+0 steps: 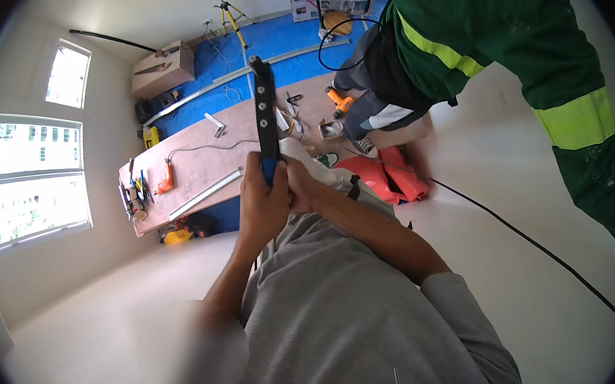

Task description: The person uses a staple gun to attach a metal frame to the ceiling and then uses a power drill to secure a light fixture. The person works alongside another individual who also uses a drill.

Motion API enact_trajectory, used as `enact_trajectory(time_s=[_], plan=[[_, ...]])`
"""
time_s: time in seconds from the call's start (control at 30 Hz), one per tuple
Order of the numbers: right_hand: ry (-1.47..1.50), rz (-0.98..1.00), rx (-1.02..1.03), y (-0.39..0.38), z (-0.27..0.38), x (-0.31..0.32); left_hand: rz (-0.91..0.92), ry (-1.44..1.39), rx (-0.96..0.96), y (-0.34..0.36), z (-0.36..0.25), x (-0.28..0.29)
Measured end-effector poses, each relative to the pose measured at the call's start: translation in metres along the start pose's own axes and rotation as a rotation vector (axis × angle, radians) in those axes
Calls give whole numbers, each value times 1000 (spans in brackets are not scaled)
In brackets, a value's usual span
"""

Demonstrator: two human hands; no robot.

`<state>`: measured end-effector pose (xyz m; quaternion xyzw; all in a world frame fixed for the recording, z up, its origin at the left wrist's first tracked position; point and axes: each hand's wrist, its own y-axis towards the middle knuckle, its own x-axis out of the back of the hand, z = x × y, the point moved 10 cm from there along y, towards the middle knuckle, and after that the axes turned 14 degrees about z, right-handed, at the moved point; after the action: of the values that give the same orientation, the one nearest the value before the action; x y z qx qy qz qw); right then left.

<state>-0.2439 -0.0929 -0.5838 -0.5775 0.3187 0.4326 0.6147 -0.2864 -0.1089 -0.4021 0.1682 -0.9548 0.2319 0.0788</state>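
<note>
the wearer's own hands did not show anywhere in the view, so whether they were open or closed could not be told. the hands at work belonged to a co-worker in a grey shirt (349, 321), seen from above with both arms raised. the co-worker's picture-left hand (263, 204) was closed around the blue grip of a black perforated bar (265, 111). the co-worker's picture-right hand (299, 185) pressed against the same grip from the other side, the two hands touching.

the bar rose straight from those hands. its long axis ran up the picture, grip at the bottom and narrow tip at the top, so all its free length lay beyond the hands, away from the co-worker's chest. both hands sat at the grip end, and neither was clearly nearer the tip.

behind the bar a long plywood counter (193, 155) lay across blue floor sheeting (271, 44). it carried an orange drill (166, 180) and an aluminium rail (204, 194). a red bag (391, 176) lay just right of the hands, and a black cable (519, 234) trailed over the white floor. another person in green hi-vis workwear (499, 33) filled the upper right.
</note>
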Motion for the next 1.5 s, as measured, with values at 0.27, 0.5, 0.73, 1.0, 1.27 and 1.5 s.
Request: enact_trajectory(time_s=[0.27, 0.5, 0.73, 1.0, 1.27, 1.5], plan=[[-1320, -586, 829, -138, 149, -17, 225, 31, 77, -15, 9, 29], [-1144, -283, 2392, -421, 122, -224, 187, 189, 65, -10, 26, 45], [-1321, 374, 1861, -388, 98, -302, 142, 514, -118, -33, 7, 32], [-1412, 383, 1802, -332, 52, -292, 251, 375, -118, -40, 20, 11], [-1727, -282, 1518, -310, 118, -240, 243, 386, -135, -67, 9, -2], [-1353, -86, 1310, -280, 132, -149, 257, 356, -171, -97, 8, -32]])
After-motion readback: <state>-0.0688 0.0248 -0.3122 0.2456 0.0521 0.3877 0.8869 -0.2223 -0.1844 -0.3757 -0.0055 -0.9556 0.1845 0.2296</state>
